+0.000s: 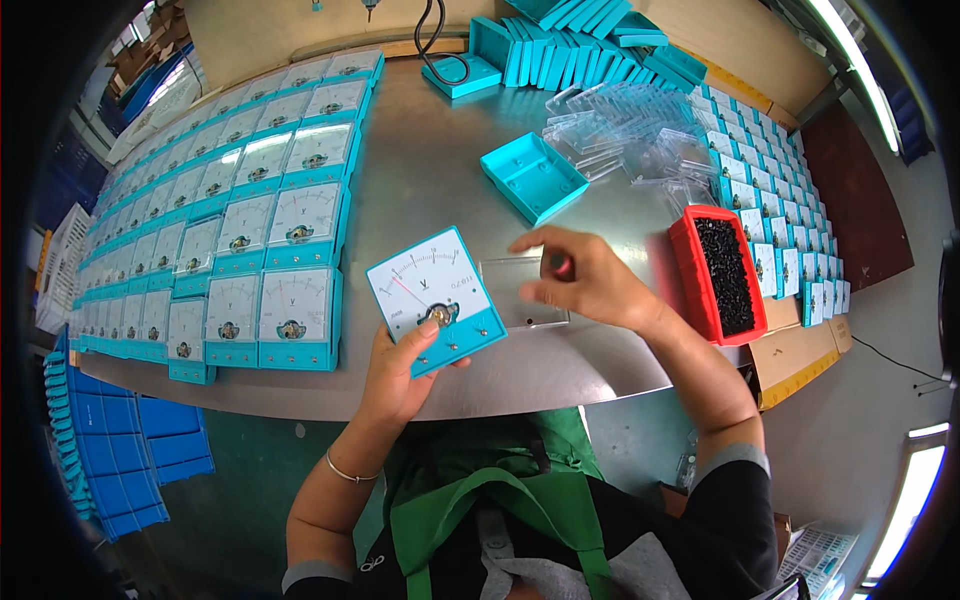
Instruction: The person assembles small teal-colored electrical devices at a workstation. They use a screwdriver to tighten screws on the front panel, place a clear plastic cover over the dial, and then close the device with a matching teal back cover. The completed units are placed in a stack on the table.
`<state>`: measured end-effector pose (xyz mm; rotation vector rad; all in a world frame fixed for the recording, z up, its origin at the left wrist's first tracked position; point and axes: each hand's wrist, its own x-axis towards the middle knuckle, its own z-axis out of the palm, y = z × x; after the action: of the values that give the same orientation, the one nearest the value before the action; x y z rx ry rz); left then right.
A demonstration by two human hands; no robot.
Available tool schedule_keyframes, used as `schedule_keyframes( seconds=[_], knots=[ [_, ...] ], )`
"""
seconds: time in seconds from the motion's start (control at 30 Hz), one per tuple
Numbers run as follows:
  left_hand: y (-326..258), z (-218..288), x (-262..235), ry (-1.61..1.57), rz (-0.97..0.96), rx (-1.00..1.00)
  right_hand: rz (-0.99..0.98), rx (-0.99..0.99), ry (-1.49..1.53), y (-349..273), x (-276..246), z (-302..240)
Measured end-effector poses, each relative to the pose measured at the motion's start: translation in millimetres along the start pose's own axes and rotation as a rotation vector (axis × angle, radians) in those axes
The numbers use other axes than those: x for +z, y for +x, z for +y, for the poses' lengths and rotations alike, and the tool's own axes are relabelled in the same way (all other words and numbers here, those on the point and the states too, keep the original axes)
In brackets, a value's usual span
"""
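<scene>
My left hand (pixel 398 375) grips a panel meter (pixel 425 285) with a white dial and teal base, tilted face up above the table's near edge. Its thumb rests at the coil opening at the dial's lower part. My right hand (pixel 595 280) hovers just right of the meter, index finger and thumb stretched leftward, the other fingers curled. A small reddish, dark-edged thing (pixel 563 267) shows inside that curl; its kind cannot be made out. Under this hand a clear plastic cover (pixel 548 318) lies on the table, partly hidden. Beyond it sits an upturned teal case (pixel 535 178).
Rows of similar meters (pixel 240 190) cover the table's left. Teal cases (pixel 570 60) and clear covers (pixel 630 120) pile at the back. A red bin (pixel 690 262) of small black parts stands right, beside more meters (pixel 770 200). A black cable (pixel 425 45) hangs at the back.
</scene>
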<state>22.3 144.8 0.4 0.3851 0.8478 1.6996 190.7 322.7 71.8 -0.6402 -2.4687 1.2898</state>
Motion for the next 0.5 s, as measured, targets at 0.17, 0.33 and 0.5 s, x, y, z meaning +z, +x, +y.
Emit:
schedule_keyframes(
  seconds=[0.17,0.33,0.5],
  knots=[
    [20.1,-3.7,21.7,-0.097,-0.020,-0.045,0.433,-0.181,0.785,-12.1,30.0,-10.4],
    [35.0,-20.6,20.1,-0.081,0.020,-0.040,0.416,-0.264,0.910,-10.4,38.0,8.7],
    [37.4,-18.7,17.3,-0.067,-0.022,-0.071,0.160,-0.282,0.774,-14.8,29.1,13.5]
  ],
)
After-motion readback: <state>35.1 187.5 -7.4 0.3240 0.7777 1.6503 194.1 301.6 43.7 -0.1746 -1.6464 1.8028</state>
